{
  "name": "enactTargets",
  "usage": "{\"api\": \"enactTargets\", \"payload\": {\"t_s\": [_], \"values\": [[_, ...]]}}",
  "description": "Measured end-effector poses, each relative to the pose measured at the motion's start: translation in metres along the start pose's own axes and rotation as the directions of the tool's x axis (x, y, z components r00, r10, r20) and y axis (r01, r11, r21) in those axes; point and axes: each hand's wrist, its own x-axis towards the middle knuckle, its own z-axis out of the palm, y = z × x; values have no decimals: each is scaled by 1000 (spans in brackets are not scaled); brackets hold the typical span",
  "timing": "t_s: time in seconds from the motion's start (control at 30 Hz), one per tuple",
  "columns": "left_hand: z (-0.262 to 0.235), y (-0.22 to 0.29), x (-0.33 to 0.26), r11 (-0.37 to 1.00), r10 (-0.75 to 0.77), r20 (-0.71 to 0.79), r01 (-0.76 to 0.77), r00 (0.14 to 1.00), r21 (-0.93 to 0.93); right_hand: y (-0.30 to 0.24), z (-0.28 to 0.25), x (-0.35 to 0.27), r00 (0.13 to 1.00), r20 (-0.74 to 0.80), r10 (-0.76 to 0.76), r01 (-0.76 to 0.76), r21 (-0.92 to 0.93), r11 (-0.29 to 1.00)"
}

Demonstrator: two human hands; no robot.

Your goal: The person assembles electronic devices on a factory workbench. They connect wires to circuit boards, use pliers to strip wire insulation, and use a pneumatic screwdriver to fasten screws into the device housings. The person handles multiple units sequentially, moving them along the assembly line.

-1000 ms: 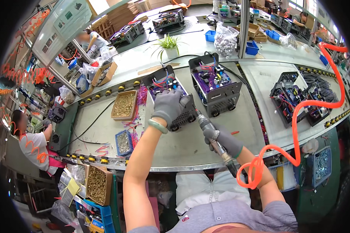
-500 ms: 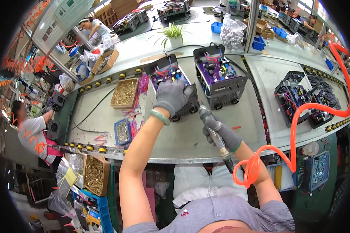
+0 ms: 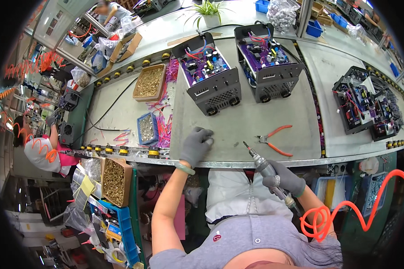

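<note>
My left hand (image 3: 196, 145), in a grey glove, is low over the near part of the workbench mat (image 3: 242, 121), fingers loosely bent and a little apart with nothing visible in them. My right hand (image 3: 285, 178), also gloved, is wrapped around an air screwdriver (image 3: 267, 169) at the bench's front edge, its bit pointing up and left. Beyond my hands stand two black-cased electronic units, a left unit (image 3: 215, 85) and a right unit (image 3: 274, 71), both with open tops showing purple circuit boards and wires. Orange-handled cutters (image 3: 274, 140) lie to the right of the screwdriver's tip.
A tan box of brass-coloured screws (image 3: 150, 82) and a blue bin of small silvery parts (image 3: 147, 128) stand to the left. More open units (image 3: 357, 101) sit at the right. An orange coiled hose (image 3: 341, 208) hangs beside my right arm. A co-worker (image 3: 45, 152) works at far left.
My left hand has drawn back from the left unit to the near mat. My right hand has lowered the screwdriver toward me, exposing the cutters. The view has shifted too.
</note>
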Motion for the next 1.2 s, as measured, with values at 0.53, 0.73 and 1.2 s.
{"api": "enactTargets", "payload": {"t_s": [0.53,0.73,1.2], "values": [[21,-18,5,857,80,1,-70,997,510,0,20,-2,999,14,-44,43,11,999],[4,1,5,897,-337,43,335,940,-289,-3,25,2,998,43,-53,52,14,999],[22,82,-3,121,109,467,455,877,-882,-23,17,-22,979,68,-192,183,113,977]]}}
